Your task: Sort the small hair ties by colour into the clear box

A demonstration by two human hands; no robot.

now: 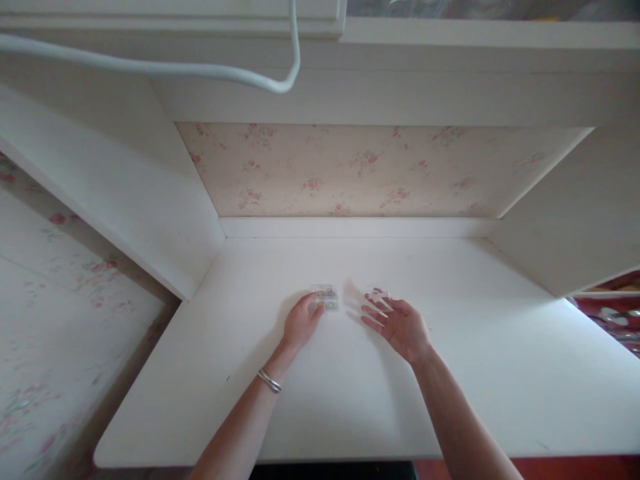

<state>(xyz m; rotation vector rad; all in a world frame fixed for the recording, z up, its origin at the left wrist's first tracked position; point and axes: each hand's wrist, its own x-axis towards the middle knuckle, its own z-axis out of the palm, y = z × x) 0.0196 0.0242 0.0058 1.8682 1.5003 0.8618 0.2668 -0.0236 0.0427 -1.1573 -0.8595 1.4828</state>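
My left hand [301, 321] is closed on a small clear plastic case [331, 298] at the middle of the white desk. Thumb and fingers grip the case's left side. Small round items, some reddish and some greenish, show in rows inside it; their kind is too small to tell. To the right, my right hand [400, 327] is raised a little over the desk, palm turned up. Between its thumb and index finger is a small clear piece [381, 295], while the other fingers are spread. A gap separates this hand from the case.
The white desk [310, 400] has side panels left and right and a flowered back wall [365, 167]. A white cable or tube [200, 69] hangs across the upper left. An overhead shelf [475, 33] spans the top. At the right edge is a red compartment with shiny things [615, 317].
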